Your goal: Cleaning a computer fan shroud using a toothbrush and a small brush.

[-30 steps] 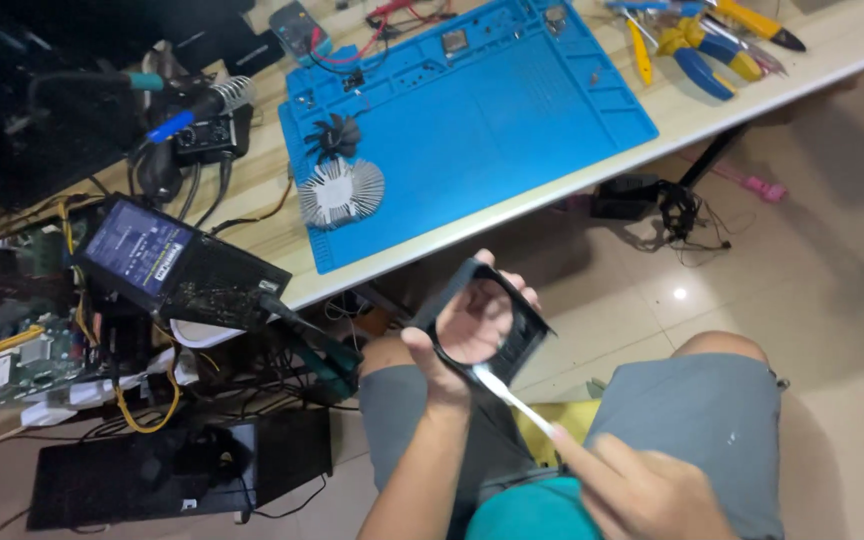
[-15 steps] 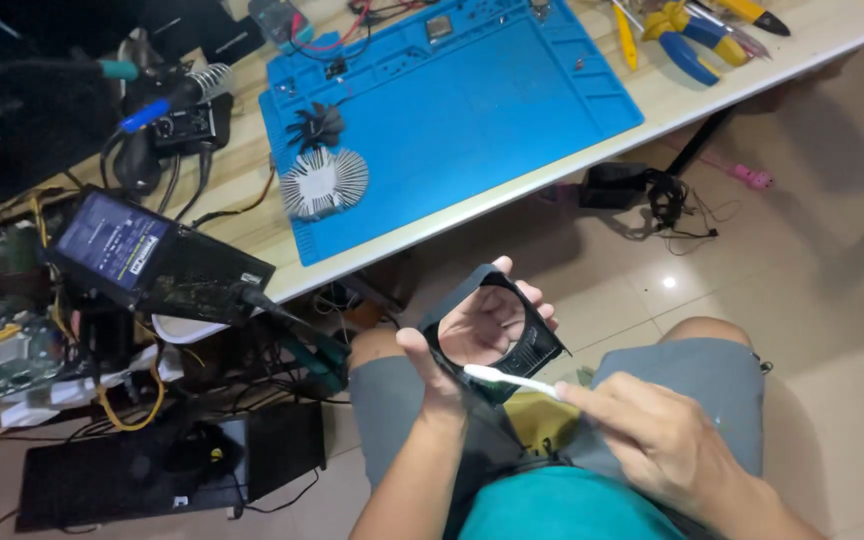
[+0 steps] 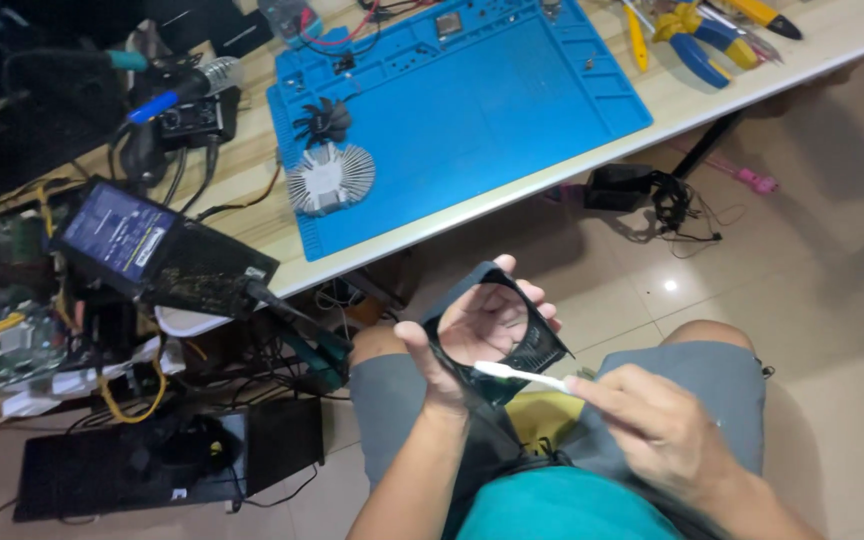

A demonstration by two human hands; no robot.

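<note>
Head view: person is sitting w/ both hands over their lap, below the table edge. Left hand [image 3: 472,335] is cupping a black fan shroud [image 3: 497,335], a ring-shaped frame w/ a big round opening; fingers are curling up behind it, thumb is pressing the near rim, palm is showing thru the hole. So it's half closed, gripping the frame. Right hand [image 3: 657,425] is pinching a thin white stick [image 3: 522,376] btwn thumb and fingers, closed tight on it; the far end of the stick is touching the shroud's lower rim by the left thumb.

Hard to tell what the stick's tip is, too small. Right forearm is getting cut off at the bottom edge; left forearm is rising from the bottom, wrist bent back. Right hand is lying knuckles-up, pointing left toward the shroud.

Up on the table [image 3: 672,100], well apart from the hands: a blue work mat [image 3: 492,110] is carrying a round finned heatsink [image 3: 330,178] and a small black fan [image 3: 321,121] just beside it. Blue-yellow pliers [image 3: 697,30] are lying right of the mat.
</note>
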